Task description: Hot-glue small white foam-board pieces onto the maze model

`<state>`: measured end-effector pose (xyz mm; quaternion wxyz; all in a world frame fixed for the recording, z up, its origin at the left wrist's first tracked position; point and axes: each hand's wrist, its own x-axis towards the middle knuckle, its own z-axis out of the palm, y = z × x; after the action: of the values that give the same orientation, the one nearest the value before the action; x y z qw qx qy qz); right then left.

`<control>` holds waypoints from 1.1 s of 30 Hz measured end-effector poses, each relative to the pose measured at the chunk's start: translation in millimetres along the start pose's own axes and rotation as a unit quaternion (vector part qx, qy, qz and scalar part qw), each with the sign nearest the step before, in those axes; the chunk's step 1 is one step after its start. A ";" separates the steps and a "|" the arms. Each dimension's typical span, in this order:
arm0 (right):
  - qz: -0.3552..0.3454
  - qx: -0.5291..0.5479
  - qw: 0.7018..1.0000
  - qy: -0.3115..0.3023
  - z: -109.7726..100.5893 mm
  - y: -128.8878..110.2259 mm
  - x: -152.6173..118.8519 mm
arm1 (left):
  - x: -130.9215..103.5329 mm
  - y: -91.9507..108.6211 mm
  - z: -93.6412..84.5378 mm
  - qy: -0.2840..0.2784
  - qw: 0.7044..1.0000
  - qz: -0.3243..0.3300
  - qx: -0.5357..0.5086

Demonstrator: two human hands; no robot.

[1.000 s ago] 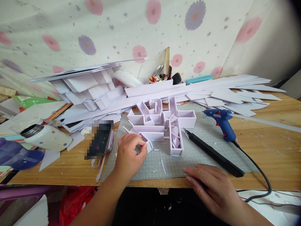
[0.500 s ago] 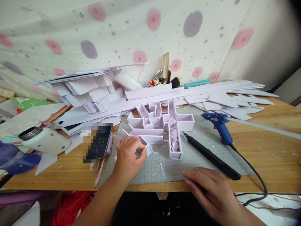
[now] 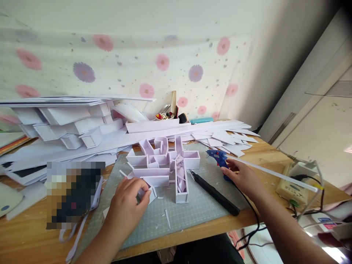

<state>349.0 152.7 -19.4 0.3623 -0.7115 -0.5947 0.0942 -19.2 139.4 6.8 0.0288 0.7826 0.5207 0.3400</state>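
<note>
My right hand (image 3: 243,178) is wrapped around the handle of a blue hot glue gun (image 3: 216,155), with a long white glue stick (image 3: 275,172) jutting from its rear. At the left of the grey cutting mat (image 3: 143,227), my left hand (image 3: 129,196) is closed, thumb and forefinger pinching a small white foam board piece (image 3: 151,194); the fingers partly cover it. Just beyond stand joined letter-like foam board boxes (image 3: 155,172). One long box (image 3: 182,198) has scraps inside. A black utility knife (image 3: 216,192) lies between that box and my right hand.
A phone (image 3: 79,194), partly pixelated, lies left of the mat. Stacked foam board boxes (image 3: 68,126) and cut sheets (image 3: 222,139) line the back. A tool tray (image 3: 152,125) stands by the wall. The gun's black cable (image 3: 254,216) drops over the table's front edge.
My right hand has moved from the mat's front edge out to the glue gun and closed on its handle. My left hand keeps its pinch. The view has turned right.
</note>
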 end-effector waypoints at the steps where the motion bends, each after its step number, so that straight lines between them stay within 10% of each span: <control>1: 0.000 0.004 1.000 -0.012 3.2 -3.0 5.0 | 1.1 1.5 -1.2 -0.003 1.000 -0.013 -0.008; 12: 0.001 0.273 0.962 -0.005 -24.3 -35.1 -31.9 | -16.6 1.8 -30.0 0.092 0.937 -0.156 -0.299; 15: -0.026 0.482 0.863 -0.149 -17.6 -59.9 -67.1 | -24.1 5.8 -28.2 0.085 0.876 -0.180 -0.439; 19: 0.014 0.457 0.841 -0.289 0.9 -95.8 -104.0 | -34.2 14.4 -21.0 0.024 0.812 -0.214 -0.543; 33: -0.034 0.388 0.860 -0.331 18.7 -110.4 -108.8 | -46.0 25.2 -32.1 0.009 0.899 -0.133 -0.417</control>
<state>222.6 64.1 4.2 0.3941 -0.4196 -0.6187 0.5346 -27.7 79.6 18.4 0.3929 0.6189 0.4309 0.5263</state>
